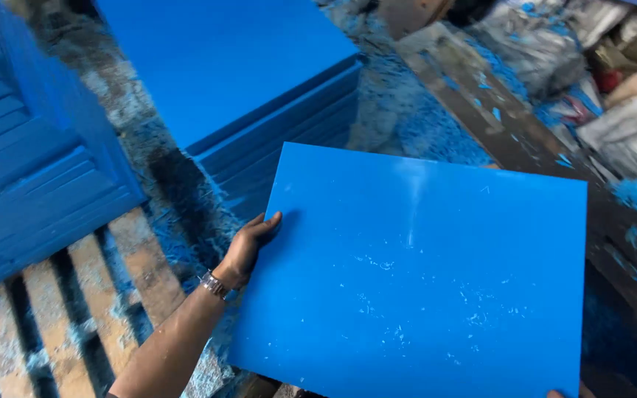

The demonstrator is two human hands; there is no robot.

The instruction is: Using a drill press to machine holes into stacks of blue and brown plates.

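The left hand grips the left edge of a flat blue plastic sheet, thumb on the top face and fingers hidden underneath; a metal wristwatch sits on that wrist. The right hand shows only as fingertips at the sheet's lower right corner, touching it; how it is closed cannot be told. The sheet is rectangular, smooth, slightly glossy and speckled with pale shavings, held tilted above the floor. Behind it rests a stack of blue sheets of the same kind. At left lie a slatted wooden pallet and blue ribbed panels. Blue shavings litter the ground, with dusty wooden planks and crumpled grey sacks at upper right.
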